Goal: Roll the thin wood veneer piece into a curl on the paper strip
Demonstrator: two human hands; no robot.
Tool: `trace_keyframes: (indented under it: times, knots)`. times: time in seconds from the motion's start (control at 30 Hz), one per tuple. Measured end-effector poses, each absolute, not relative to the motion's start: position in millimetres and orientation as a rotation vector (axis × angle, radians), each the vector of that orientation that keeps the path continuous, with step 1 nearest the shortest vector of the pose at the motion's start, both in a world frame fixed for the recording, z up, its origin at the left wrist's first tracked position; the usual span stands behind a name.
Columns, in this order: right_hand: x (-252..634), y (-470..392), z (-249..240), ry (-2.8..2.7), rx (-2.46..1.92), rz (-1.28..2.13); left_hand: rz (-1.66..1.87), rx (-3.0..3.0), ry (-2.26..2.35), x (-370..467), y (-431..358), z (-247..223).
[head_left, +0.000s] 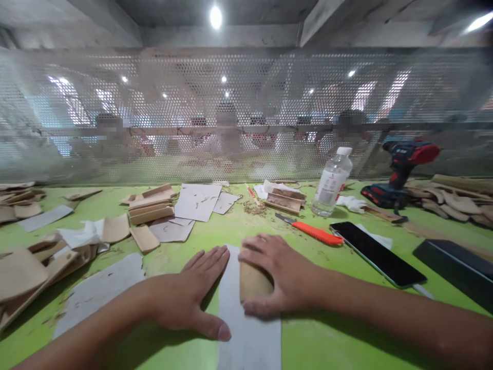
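My right hand (283, 270) curls over a curved, tan bamboo-like piece (252, 282), thumb at its near end and fingers at its far end. That piece lies on a long pale grey paper strip (250, 344) set on the green tabletop. On the strip's left edge, my left hand (196, 293) lies flat, fingers stretched out and thumb spread, holding nothing. Beyond my right hand rests a craft knife (318, 233) with an orange handle and its blade out. The underside of the held piece is hidden.
A phone (379, 254) with a cable, a dark box (458, 267), a water bottle (332, 185) and a cordless drill (404, 172) stand to the right. Curved pieces (26, 272) pile up at left, beside paper sheets (198, 200). A perforated metal screen (231, 118) closes the back.
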State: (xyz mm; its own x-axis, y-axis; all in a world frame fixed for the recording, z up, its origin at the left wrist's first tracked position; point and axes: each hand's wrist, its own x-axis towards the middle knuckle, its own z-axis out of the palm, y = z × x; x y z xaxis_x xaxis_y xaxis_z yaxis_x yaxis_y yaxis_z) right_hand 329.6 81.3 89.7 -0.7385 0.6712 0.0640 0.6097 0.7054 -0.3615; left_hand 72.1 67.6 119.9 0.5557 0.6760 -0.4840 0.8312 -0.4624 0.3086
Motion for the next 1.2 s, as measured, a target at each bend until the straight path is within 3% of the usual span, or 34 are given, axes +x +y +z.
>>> trace_keyframes:
  times: [0.23,0.43,0.7,0.87,1.07,1.2]
  knots:
    - [331,80,92,-2.774,-0.848,0.567,-0.363,2.284,1.172,71,68,119]
    - [341,104,88,-2.732,-1.155,0.703,-0.319,2.304,1.162,68,68,114]
    - [333,82,89,-2.744,-0.846,0.728,-0.36,2.276,1.162,70,69,118]
    - [335,91,92,-2.697,-1.091,0.622,-0.37,2.292,1.179,70,69,118]
    - [331,85,89,-2.733,-0.842,0.578,-0.323,2.285,1.159,68,69,115]
    - [332,87,88,-2.698,-0.971,0.503,-0.356,2.278,1.189,70,68,117]
